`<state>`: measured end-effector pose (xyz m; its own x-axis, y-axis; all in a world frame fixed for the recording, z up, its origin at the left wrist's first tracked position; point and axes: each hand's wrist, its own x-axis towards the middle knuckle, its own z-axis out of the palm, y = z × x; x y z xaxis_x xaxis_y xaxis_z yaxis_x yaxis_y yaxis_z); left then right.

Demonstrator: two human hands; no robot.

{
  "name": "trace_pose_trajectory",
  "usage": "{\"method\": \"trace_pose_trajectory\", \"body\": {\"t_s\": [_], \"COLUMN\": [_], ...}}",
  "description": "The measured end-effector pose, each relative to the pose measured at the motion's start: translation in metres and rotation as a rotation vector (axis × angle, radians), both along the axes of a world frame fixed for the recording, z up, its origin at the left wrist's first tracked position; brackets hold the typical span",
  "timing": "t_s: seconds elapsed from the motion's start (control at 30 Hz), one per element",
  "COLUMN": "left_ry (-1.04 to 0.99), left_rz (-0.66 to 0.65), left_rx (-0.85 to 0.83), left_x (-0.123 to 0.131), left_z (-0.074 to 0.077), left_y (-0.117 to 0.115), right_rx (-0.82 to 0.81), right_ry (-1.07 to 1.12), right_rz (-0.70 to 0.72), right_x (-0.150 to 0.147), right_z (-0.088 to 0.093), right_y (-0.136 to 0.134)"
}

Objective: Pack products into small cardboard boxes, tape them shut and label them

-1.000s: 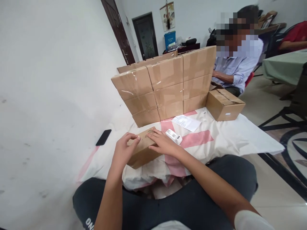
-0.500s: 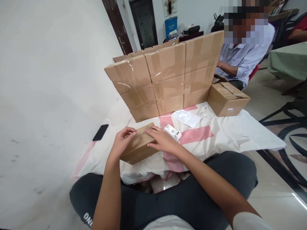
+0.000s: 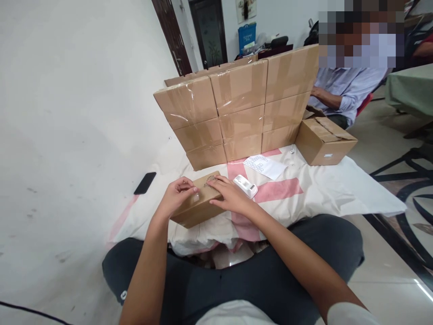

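A small brown cardboard box with dark round printing on its top lies on the cloth in front of me. My left hand is over the box's left part, thumb and fingers pinched. At its fingertips shows a small shiny piece of clear tape, partly hidden. My right hand rests on the right end of the box with its fingers stretched out over the printing. Just beyond the right hand, a white plastic device with a small dark window lies on the cloth.
A wall of taped cardboard boxes stands behind. A larger carton sits at the right, near a seated person. A printed sheet and a black phone lie on the white and pink cloth. A wall borders the left.
My left thumb and fingers have closed into a pinch, and a shiny clear piece now shows at their tips. My right hand stays on the box. The view has shifted slightly.
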<state>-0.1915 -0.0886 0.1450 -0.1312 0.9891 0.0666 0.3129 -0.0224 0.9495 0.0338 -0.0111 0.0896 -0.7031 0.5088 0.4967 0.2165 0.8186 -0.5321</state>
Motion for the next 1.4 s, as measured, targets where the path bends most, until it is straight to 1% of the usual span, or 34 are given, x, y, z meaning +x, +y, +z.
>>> {"method": "trace_pose_trajectory", "body": {"t_s": [0.1, 0.17, 0.2, 0.27, 0.33, 0.4, 0.47, 0.53, 0.63, 0.7, 0.77, 0.87, 0.9, 0.93, 0.97, 1.03, 1.1, 1.17, 1.27, 1.33, 1.4], "left_ry": [0.084, 0.123, 0.164, 0.32, 0.514, 0.666, 0.756, 0.789, 0.757, 0.698, 0.553, 0.196, 0.107, 0.057, 0.051, 0.127, 0.256, 0.438, 0.732, 0.836, 0.869], "left_rz": [-0.03, -0.055, -0.06, -0.049, -0.016, 0.034, 0.11, 0.189, 0.204, 0.18, 0.166, 0.149, 0.14, 0.117, 0.08, -0.024, -0.101, -0.11, -0.104, -0.094, -0.07], "left_rx": [-0.03, -0.013, 0.006, 0.065, 0.138, 0.148, 0.076, -0.012, -0.086, -0.083, 0.002, 0.195, 0.242, 0.266, 0.266, 0.225, 0.192, 0.19, 0.136, 0.065, 0.013], "left_x": [-0.001, -0.002, -0.002, -0.003, -0.003, -0.004, -0.005, -0.004, -0.004, -0.004, -0.006, -0.01, -0.012, -0.012, -0.012, -0.011, -0.009, -0.007, -0.007, -0.009, -0.013], "left_z": [-0.008, -0.014, -0.017, -0.02, -0.022, -0.022, -0.021, -0.021, -0.02, -0.019, -0.017, -0.013, -0.011, -0.009, -0.006, 0.0, 0.005, 0.007, 0.003, -0.002, -0.006], "left_y": [0.006, 0.008, 0.008, 0.006, 0.005, 0.005, 0.007, 0.011, 0.017, 0.019, 0.019, 0.014, 0.011, 0.009, 0.006, 0.004, 0.004, 0.007, 0.012, 0.014, 0.015], "right_rx": [-0.004, -0.012, -0.016, -0.021, -0.02, -0.013, -0.003, 0.009, 0.029, 0.041, 0.046, 0.031, 0.024, 0.019, 0.015, 0.009, 0.004, 0.0, -0.001, -0.001, -0.004], "right_ry": [0.008, 0.012, 0.012, 0.01, 0.009, 0.009, 0.004, -0.008, -0.03, -0.037, -0.037, -0.029, -0.027, -0.025, -0.024, -0.022, -0.019, -0.014, -0.015, -0.017, -0.019], "right_rz": [-0.007, -0.004, 0.0, 0.001, 0.003, -0.001, -0.009, -0.019, -0.024, -0.027, -0.029, -0.034, -0.033, -0.032, -0.031, -0.03, -0.026, -0.026, -0.034, -0.037, -0.037], "right_x": [0.0, 0.0, 0.0, 0.0, 0.0, 0.0, 0.0, -0.001, -0.001, -0.001, -0.001, -0.001, -0.001, -0.001, -0.001, -0.001, -0.001, 0.0, 0.0, 0.0, 0.0], "right_z": [-0.001, -0.001, 0.0, 0.0, 0.001, 0.001, 0.001, 0.002, 0.003, 0.003, 0.002, 0.0, -0.001, -0.001, -0.001, -0.001, 0.0, 0.0, 0.001, 0.001, 0.002], "right_y": [0.0, 0.0, 0.0, 0.0, -0.001, -0.001, -0.001, -0.002, -0.003, -0.005, -0.005, -0.004, -0.004, -0.004, -0.003, -0.003, -0.004, -0.004, -0.004, -0.005, -0.005]}}
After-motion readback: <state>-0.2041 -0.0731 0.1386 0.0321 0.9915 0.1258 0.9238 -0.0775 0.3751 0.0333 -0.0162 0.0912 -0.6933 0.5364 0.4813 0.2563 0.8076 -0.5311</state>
